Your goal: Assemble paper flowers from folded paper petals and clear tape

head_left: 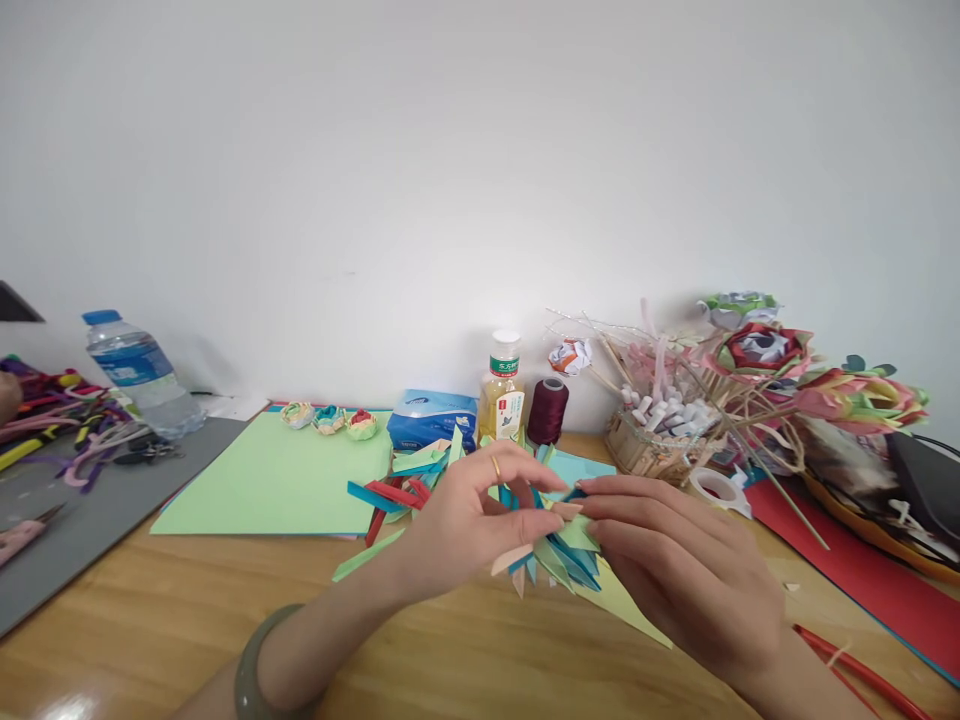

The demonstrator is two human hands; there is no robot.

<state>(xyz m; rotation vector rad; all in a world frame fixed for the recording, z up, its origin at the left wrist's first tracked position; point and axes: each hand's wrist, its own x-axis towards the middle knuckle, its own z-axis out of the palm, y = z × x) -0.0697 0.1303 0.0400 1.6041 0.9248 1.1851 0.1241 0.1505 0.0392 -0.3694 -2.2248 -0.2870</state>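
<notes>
Both my hands meet over the table around a folded paper flower (566,560) of green, blue and peach strips. My left hand (487,510), with a ring on one finger, pinches it from the left between thumb and fingertips. From the right, my right hand (675,550) closes its fingers on the same flower, and its thumb is hidden. Behind my left hand lies a pile of folded paper strips (420,458) in green, blue and red. A pale yellow paper sheet (626,600) lies partly under the hands.
Green paper sheets (277,480) carry several small paper flowers (330,418). Behind stand a tissue pack (431,418), a drink bottle (505,390) and a thread spool (547,412). At right are a basket (645,450) of paper flowers, tape (720,488) and red scissors (855,665); a water bottle (142,370) leans left.
</notes>
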